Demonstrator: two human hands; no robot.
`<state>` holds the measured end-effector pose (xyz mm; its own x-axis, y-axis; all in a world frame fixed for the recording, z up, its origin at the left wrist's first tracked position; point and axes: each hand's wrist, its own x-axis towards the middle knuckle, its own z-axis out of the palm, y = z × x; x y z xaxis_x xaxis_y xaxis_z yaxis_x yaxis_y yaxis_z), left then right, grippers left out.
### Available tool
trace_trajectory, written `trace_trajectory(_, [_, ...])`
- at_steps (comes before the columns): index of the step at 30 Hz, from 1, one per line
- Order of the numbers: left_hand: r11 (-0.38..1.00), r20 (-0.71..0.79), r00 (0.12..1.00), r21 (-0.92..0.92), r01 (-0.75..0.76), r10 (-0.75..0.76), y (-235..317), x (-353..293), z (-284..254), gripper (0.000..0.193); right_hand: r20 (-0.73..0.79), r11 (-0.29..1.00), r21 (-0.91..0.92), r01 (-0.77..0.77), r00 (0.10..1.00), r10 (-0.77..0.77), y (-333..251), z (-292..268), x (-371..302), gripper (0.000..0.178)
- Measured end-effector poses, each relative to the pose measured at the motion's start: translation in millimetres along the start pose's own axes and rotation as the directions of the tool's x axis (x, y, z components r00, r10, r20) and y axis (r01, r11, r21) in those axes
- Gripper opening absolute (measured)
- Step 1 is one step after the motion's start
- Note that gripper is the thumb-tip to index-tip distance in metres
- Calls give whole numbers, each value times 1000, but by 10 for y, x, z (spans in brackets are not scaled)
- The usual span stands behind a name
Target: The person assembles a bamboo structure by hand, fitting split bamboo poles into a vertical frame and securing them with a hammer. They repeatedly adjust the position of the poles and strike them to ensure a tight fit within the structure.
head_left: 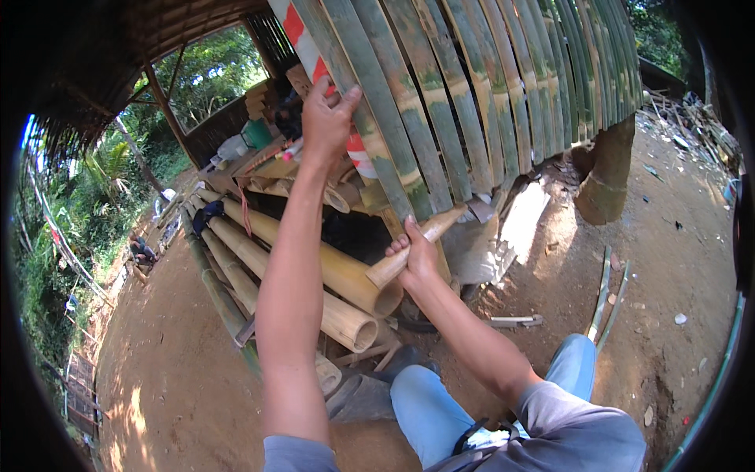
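"Where is the tool [438,225], and which hand has it?"

"Near the middle of the frame. The right hand [418,256] has it, fingers wrapped round the wooden handle and the thumb lying along it. The metal head [479,208] points to the upper right; the butt end points to the lower left."

"And the left hand [325,126]?"

"Higher up, left of centre. Thumb and bent fingers pinch the left edge of the outer slat [375,144]; the fingertips behind it are hidden."

"Which relation counts most?"

"The head against the slats' lower ends. The slats run from upper left to lower right, and the handle lies across that line. The head sits just beside those ends, up and to the right of the right fingers. I can't tell whether it touches. The right hand is much nearer to it than the left."

"How about edges and room?"

"The slat row closes off the top of the frame. Lower left, the butt overlaps the mouth of a thick bamboo pole [352,282] in this view, so I judge the margin there tight. Right of the head there's more space, towards the stout brown post [607,179]. The knees [425,405] sit below, at bottom centre."
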<state>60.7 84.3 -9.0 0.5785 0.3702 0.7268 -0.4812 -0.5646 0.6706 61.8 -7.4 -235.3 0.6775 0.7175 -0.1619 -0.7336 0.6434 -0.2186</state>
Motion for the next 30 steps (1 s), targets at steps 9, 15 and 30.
trace_trajectory(9, [997, 25, 999, -64, -39, 41, 62, 2, -30, 30, 33, 1000, -2, -24, 999, 24, 10, 68, 1, 23])
trace_trajectory(15, [994, -17, 994, 4, -108, 108, 7, 21, 35, 27, 35, 999, -40, -22, 999, 23, -44, 15, 66, 23])
trace_trajectory(30, [986, -29, 997, 152, -67, 72, 44, -17, 12, 40, 9, 998, -67, -19, 1000, 20, -59, 14, 64, 38])
